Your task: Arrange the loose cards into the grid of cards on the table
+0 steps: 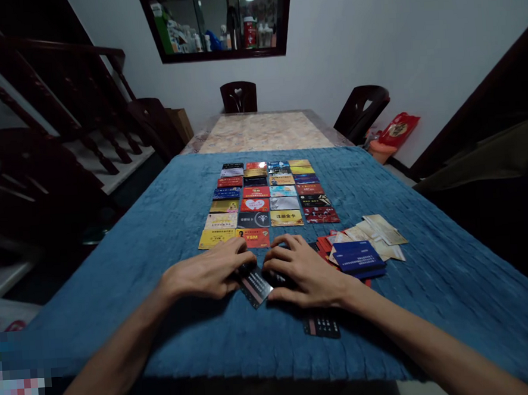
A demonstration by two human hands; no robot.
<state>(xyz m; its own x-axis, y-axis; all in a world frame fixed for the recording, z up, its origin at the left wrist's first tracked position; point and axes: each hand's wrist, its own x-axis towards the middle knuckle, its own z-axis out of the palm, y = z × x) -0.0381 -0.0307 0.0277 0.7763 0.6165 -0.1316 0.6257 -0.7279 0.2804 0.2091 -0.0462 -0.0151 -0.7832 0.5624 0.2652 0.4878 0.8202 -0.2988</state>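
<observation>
A dark plastic card point(256, 288) with pale print and a brownish stripe is tilted between my two hands, low over the blue cloth. My left hand point(217, 269) is closed on its left side, thumb and fingers at the edge. My right hand point(307, 272) curls at the card's right side, its thumb touching the lower right corner; the palm side is hidden. Just beyond the fingertips lie a yellow card point(215, 238) and a red card point(254, 238) marked YSM, the front row of a neat card grid. Another dark card point(321, 325) lies under my right wrist.
A loose pile of cards, with a blue card point(359, 258) on top, lies right of my right hand. The blue cloth point(158, 216) covers the near table; a patterned tabletop point(264, 131) shows beyond. Chairs, including one at the far end point(239, 96), surround it.
</observation>
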